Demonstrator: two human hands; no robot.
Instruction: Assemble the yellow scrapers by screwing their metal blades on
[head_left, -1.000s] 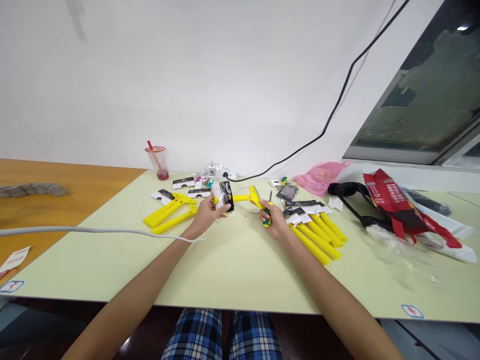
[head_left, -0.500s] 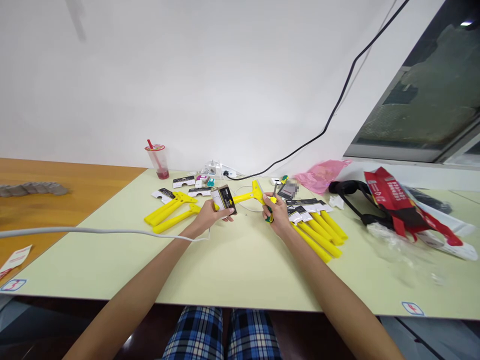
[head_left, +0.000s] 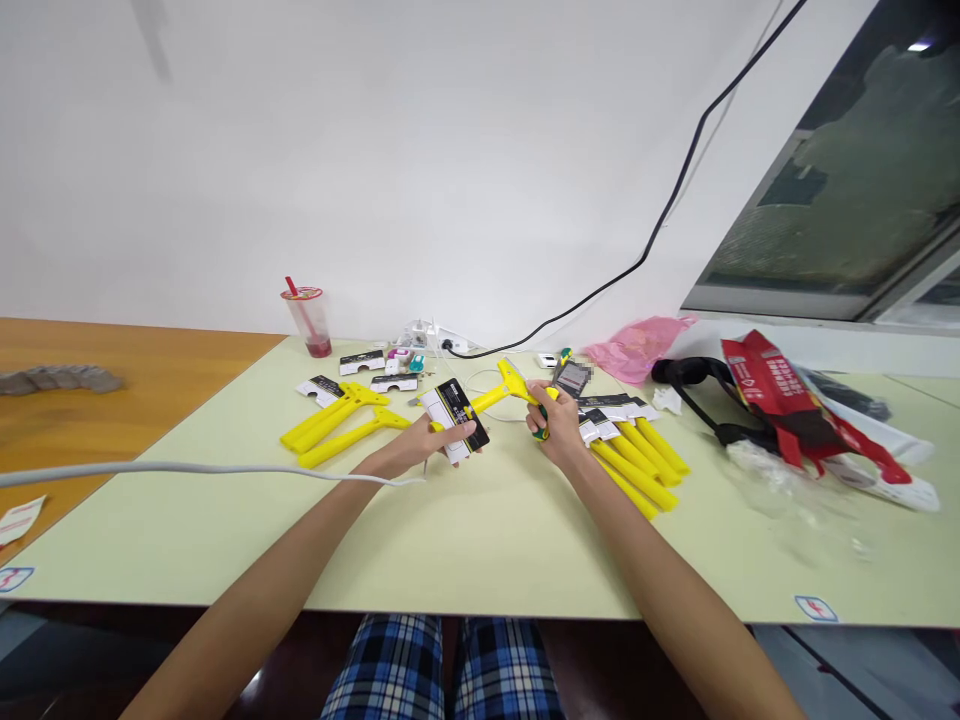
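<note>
My left hand (head_left: 420, 443) is closed round the handle of a yellow scraper (head_left: 491, 398), its thumb pressing a black-and-white card (head_left: 459, 415) against it. The scraper's wide head points right, close to my right hand (head_left: 556, 425). Wrapped in my right fingers is a tool with a green-and-yellow handle (head_left: 541, 432); its kind is partly hidden by the hand. Left of my left hand lie yellow scrapers (head_left: 349, 430) without cards. Several more yellow scrapers (head_left: 645, 470), with cards at their heads, lie just right of my right hand.
Loose cards (head_left: 361, 362) lie towards the wall. A drink cup (head_left: 309, 322) stands at the back left. At the right are a pink bag (head_left: 637, 348), black headphones (head_left: 694, 385) and a red package (head_left: 776, 390). A white cable (head_left: 225, 468) crosses the left side.
The card in my left hand has tilted and swung downward to the right, across the scraper's handle. The scraper's head has shifted slightly left. My right hand still grips the green-and-yellow tool.
</note>
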